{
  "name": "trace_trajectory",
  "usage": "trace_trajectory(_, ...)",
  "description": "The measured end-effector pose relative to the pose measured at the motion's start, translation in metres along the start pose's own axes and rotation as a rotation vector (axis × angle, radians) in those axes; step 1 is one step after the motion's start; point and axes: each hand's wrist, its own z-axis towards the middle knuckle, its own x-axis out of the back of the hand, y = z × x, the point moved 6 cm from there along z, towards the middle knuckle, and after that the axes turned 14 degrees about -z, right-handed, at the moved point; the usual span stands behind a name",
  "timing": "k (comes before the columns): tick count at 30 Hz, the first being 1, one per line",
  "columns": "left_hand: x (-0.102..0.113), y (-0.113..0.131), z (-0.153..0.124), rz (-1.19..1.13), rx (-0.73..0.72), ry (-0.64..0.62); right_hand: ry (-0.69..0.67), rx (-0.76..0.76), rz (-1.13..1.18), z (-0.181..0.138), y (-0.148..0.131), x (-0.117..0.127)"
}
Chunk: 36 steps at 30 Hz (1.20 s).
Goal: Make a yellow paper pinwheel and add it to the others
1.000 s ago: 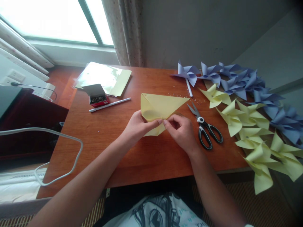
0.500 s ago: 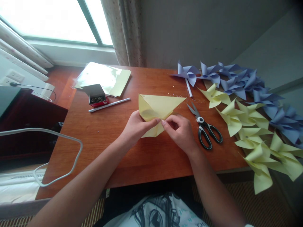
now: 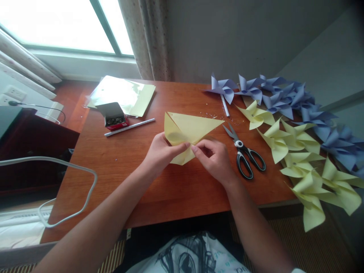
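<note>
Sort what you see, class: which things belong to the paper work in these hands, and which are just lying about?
Likely belonging:
- yellow paper, between left hand and right hand
- scissors
- red box
- white stick
- yellow pinwheels, purple pinwheels

Apparently just about:
- white cord
- black plug

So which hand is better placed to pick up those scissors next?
Probably the right hand: the scissors lie just to its right, while the left hand is farther away. Both hands hold the folded yellow paper, so the right would first have to let go.
</note>
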Motion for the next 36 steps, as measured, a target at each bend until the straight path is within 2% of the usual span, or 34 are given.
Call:
trace_trajectory(6, 0.004, -0.004, 0.001, -0.060, 0.041, 0.020, 0.093, -0.057, 0.026, 0.001, 0.006, 0.010)
trace_trajectory(13, 0.003, -0.007, 0.000, -0.087, 0.092, -0.027, 0.386, -0.241, 0.170, -0.001, 0.034, 0.021)
trace_trajectory(17, 0.000, -0.007, -0.001, -0.078, 0.118, -0.049, 0.417, -0.287, 0.344, 0.000, 0.047, 0.015)
trace_trajectory(20, 0.001, -0.007, -0.001, -0.067, 0.110, -0.027, 0.429, -0.291, 0.384, -0.001, 0.049, 0.014)
trace_trajectory(26, 0.004, -0.008, 0.000, -0.041, 0.078, -0.002, 0.530, -0.206, 0.391, -0.005, 0.037, 0.021)
trace_trajectory(30, 0.003, -0.007, 0.000, -0.029, 0.053, 0.003, 0.585, -0.076, 0.232, -0.007, 0.024, 0.027)
trace_trajectory(36, 0.004, -0.003, 0.000, -0.025, 0.006, 0.037, 0.554, 0.130, 0.023, -0.011, 0.005, 0.030)
